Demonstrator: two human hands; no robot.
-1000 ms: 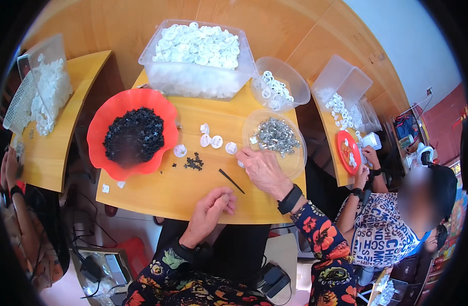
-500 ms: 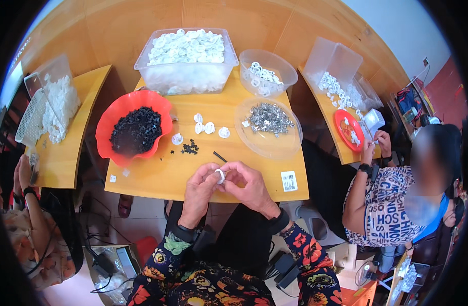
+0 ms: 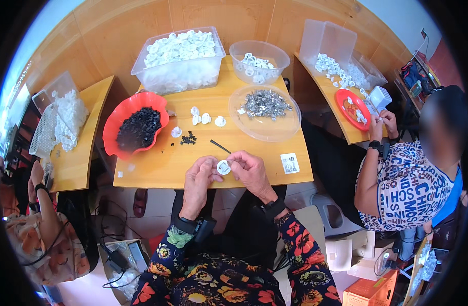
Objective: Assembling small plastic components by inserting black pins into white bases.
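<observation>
Near the table's front edge, my left hand (image 3: 197, 182) grips a small white round plastic part (image 3: 224, 167), its flat ringed face turned up. The thumb and fingers of my right hand (image 3: 251, 173) are pinched at the right rim of the same part. Whether a tiny piece sits between those fingertips cannot be made out. Just beyond my hands lies a thin black stick (image 3: 220, 146). Farther off are a small heap of black plastic pieces (image 3: 188, 137) and several loose white parts (image 3: 206, 119).
A red bowl (image 3: 110, 126) of black pieces stands left. To the right, a clear lid (image 3: 244, 128) carries shiny metal pieces (image 3: 267, 103). Behind are a clear bin (image 3: 178, 81) and a round tub (image 3: 239, 50) of white parts. Co-workers sit at both sides; a person (image 3: 402, 188) handles small parts.
The white part has been turned, so its flat face now shows instead of its edge. My right fingers have shifted to its rim. The whole view has tilted slightly.
</observation>
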